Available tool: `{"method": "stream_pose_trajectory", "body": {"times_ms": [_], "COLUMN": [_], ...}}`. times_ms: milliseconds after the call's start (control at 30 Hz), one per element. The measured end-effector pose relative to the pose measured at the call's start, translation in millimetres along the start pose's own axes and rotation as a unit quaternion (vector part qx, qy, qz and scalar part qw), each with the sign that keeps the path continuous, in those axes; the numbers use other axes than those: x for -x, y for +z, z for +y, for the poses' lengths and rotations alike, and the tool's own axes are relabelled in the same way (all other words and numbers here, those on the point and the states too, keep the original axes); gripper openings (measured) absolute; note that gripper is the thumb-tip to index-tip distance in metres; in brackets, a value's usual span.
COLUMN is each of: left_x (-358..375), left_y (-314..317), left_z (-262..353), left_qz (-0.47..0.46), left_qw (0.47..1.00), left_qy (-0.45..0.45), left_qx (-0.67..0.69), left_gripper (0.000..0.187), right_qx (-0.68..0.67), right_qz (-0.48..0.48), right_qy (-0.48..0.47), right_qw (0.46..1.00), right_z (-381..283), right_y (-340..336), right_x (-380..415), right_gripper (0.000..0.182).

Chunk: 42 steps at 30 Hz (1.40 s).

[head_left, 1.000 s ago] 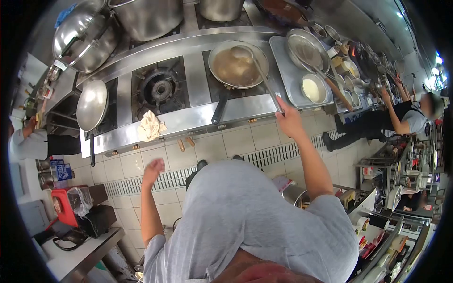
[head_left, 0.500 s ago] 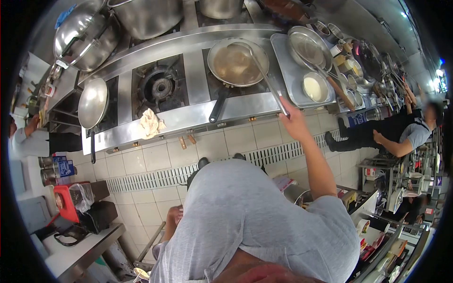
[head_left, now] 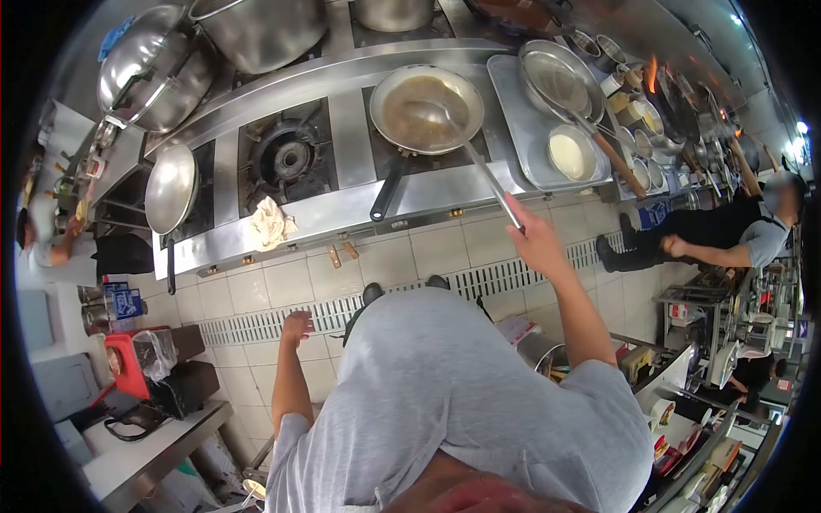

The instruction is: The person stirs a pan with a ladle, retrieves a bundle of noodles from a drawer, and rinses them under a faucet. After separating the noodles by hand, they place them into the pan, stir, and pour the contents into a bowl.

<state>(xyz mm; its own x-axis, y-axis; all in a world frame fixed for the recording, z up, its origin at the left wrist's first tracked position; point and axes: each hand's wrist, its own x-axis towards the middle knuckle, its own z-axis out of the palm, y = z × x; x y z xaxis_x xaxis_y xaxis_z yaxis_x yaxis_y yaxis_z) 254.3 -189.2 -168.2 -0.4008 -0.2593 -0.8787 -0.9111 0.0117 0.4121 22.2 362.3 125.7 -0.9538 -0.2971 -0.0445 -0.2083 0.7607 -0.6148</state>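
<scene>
My right hand (head_left: 538, 237) is closed round the handle end of a metal ladle (head_left: 486, 173). The ladle's bowl sits in brown liquid (head_left: 415, 96) inside a frying pan (head_left: 475, 126), which rests on the right-hand burner with its black handle towards me. To the left of my body, my left hand (head_left: 298, 327) hangs over the tiled floor, touching nothing, its fingers loosely apart. A crumpled cloth (head_left: 272, 224) lies on the stove's front edge between the two hands.
Right of the pan, a metal tray (head_left: 513, 141) carries a strainer (head_left: 558, 85) and a bowl of pale liquid (head_left: 571, 156). Another pan (head_left: 171, 188) sits on the left burner. Large pots (head_left: 261, 34) stand behind. A co-worker (head_left: 727, 231) is at right near flames, another (head_left: 64, 248) at left.
My left hand has come forward from beside my body, out over the floor. The ladle's bowl has shifted down and to the right in the pan, with my right hand slightly lower.
</scene>
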Motion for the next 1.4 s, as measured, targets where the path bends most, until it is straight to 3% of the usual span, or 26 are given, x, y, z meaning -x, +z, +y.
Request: {"method": "stream_pose_trajectory", "body": {"times_ms": [100, 167, 233, 300, 400, 600, 700, 900, 1200, 1400], "left_x": [2, 6, 14, 19, 21, 19, 17, 11, 7, 3], "left_y": [15, 21, 28, 31, 31, 30, 24, 20, 11, 0], "left_z": [18, 31, 40, 43, 43, 34, 25, 0, -3, -11], "left_qz": [-0.017, -0.005, 0.005, 0.007, 0.003, 0.003, -0.003, -0.016, -0.015, -0.025], "left_qw": [0.999, 0.998, 0.996, 0.994, 0.995, 0.997, 0.998, 0.998, 1.0, 0.999], "left_qy": [0.037, 0.044, 0.065, 0.079, 0.075, 0.055, 0.048, 0.023, 0.007, -0.019], "left_qx": [0.023, 0.035, 0.055, 0.073, 0.073, 0.06, 0.051, 0.052, 0.024, 0.013], "left_gripper": [0.031, 0.034, 0.035, 0.038, 0.04, 0.039, 0.038, 0.044, 0.044, 0.039], "right_qx": [0.007, -0.005, -0.094, -0.256, -0.36, -0.221, -0.268, -0.438, -0.272, -0.238], "right_qz": [-0.05, -0.031, -0.049, -0.107, -0.116, -0.073, -0.053, -0.107, -0.073, -0.028], "right_qy": [0.1, 0.076, 0.113, 0.202, 0.176, 0.162, 0.138, 0.179, 0.166, 0.153], "right_qw": [0.994, 0.997, 0.988, 0.939, 0.909, 0.959, 0.952, 0.874, 0.945, 0.959], "right_z": [-13, -19, -31, -49, -51, -63, -62, -70, -72, -71], "right_y": [2, 3, 0, -3, 21, 52, 54, 41, 70, 51], "right_x": [-7, -4, 1, 4, 3, -18, -14, 4, -19, -3], "right_gripper": [0.063, 0.062, 0.062, 0.062, 0.062, 0.063, 0.064, 0.065, 0.063, 0.061]}}
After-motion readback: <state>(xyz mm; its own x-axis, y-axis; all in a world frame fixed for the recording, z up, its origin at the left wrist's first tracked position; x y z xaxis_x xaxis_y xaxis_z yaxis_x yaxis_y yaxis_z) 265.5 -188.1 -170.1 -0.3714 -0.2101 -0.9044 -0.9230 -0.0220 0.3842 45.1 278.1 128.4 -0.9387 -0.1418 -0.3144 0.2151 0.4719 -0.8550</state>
